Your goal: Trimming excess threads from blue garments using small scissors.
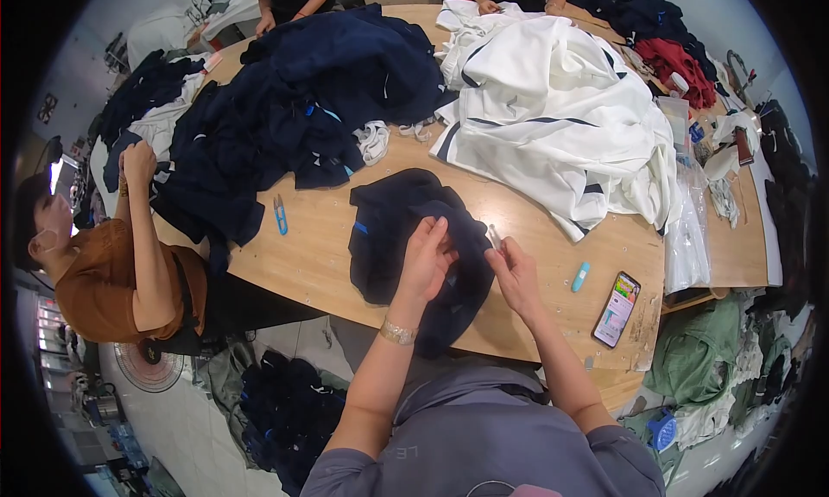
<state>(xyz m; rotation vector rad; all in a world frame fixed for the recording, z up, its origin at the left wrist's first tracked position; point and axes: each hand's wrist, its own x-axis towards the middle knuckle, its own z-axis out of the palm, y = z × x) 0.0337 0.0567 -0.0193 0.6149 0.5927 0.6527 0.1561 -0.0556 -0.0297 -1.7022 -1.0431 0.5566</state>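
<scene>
A navy garment (384, 246) lies bunched on the near part of the wooden table (311, 272) and hangs over its front edge. My left hand (423, 262) is closed on a fold of it, fingers curled and partly hidden. Just right of the cloth, my right hand (515, 279) grips a small silvery tool (493, 236) that looks like thread snips, its tip pointing up and away. The tip is close to the garment's right edge; whether they touch I cannot tell. A small bright blue tab (361, 227) shows on the garment's left side.
Blue thread snips (280, 215), a turquoise stick (580, 277) and a phone (617, 310) lie around. Farther back are piles of navy garments (345, 65) and white garments (553, 108). A co-worker (121, 272) stands at left; two people work across the table. Cloth heaps (289, 411) cover floor.
</scene>
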